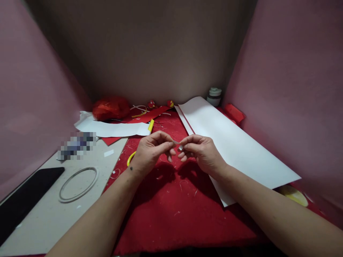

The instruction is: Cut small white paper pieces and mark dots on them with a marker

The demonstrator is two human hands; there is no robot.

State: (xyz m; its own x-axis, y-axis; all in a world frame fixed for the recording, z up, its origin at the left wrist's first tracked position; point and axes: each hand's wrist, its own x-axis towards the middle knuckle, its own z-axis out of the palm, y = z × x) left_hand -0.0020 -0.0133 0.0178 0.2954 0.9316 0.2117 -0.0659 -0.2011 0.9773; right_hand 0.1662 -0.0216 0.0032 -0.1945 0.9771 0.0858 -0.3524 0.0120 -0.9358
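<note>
My left hand [152,150] and my right hand [201,151] meet above the red felt table cover [171,210]. Both pinch a small whitish strip [178,144] between thumb and forefinger, fingertips nearly touching. The strip is tiny and I cannot tell what it is made of. A yellow-handled tool [131,158] lies partly hidden just behind my left hand. A large white paper sheet [233,142] lies to the right, under my right wrist.
A grey board [53,214] at the left carries a thin wire ring [78,184] and a black slab [24,198]. White paper [112,128], a red plastic bag [111,107], red scraps and a small jar [214,96] sit at the back. Pink walls enclose both sides.
</note>
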